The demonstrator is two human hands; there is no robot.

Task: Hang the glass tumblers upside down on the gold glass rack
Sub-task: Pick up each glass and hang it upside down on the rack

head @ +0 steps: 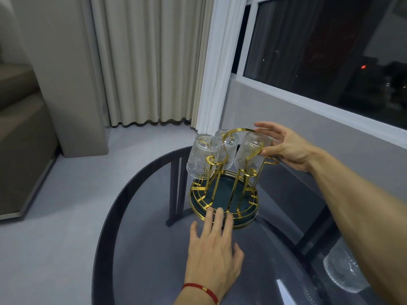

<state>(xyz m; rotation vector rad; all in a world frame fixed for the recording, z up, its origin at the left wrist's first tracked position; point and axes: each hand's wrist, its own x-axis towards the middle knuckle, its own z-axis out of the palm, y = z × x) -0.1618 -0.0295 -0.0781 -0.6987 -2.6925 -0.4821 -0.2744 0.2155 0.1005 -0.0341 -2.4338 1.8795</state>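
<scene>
The gold glass rack (223, 201) stands on a dark round glass table (154, 249), with a dark green tray inside its base. Three ribbed glass tumblers hang upside down on its prongs: one at the left (203, 156), one at the back (228, 148), one at the right (251, 153). My right hand (284, 144) is around the right tumbler, thumb and fingers on its sides. My left hand (214, 247) lies flat, fingers spread, fingertips on the near rim of the rack's base. Another tumbler (343, 271) stands on the table at the lower right, partly hidden by my right forearm.
A window (330, 51) and low wall run along the right behind the table. Curtains (154, 62) hang at the back. A grey sofa (19, 139) sits at the left. The table's dark legs (176, 188) show through the glass top.
</scene>
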